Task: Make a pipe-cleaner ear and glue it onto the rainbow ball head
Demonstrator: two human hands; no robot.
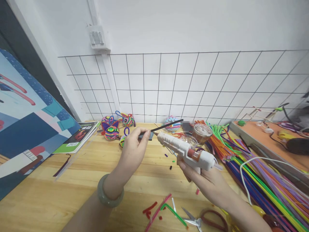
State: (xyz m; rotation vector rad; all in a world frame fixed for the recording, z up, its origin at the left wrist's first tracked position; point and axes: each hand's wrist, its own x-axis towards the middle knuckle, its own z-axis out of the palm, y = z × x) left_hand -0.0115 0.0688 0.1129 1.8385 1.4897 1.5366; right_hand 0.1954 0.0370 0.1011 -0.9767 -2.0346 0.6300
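My left hand [133,149] pinches a black pipe cleaner [166,126] near its lower end, holding it slanted up to the right above the wooden table [72,180]. A pale green bangle [109,196] circles that wrist. My right hand [200,175] grips a white hot glue gun [185,149], with its nozzle pointing left at the pinched end of the pipe cleaner. A white cord [243,174] runs off to the right of the gun.
Colourful pipe cleaners [263,180] lie in a large heap at the right. Small woven animal figures [111,129] sit near the wire grid wall. Scissors [193,219] and cut scraps [156,207] lie at the front. A booklet [77,137] and a painted board [26,129] are at the left.
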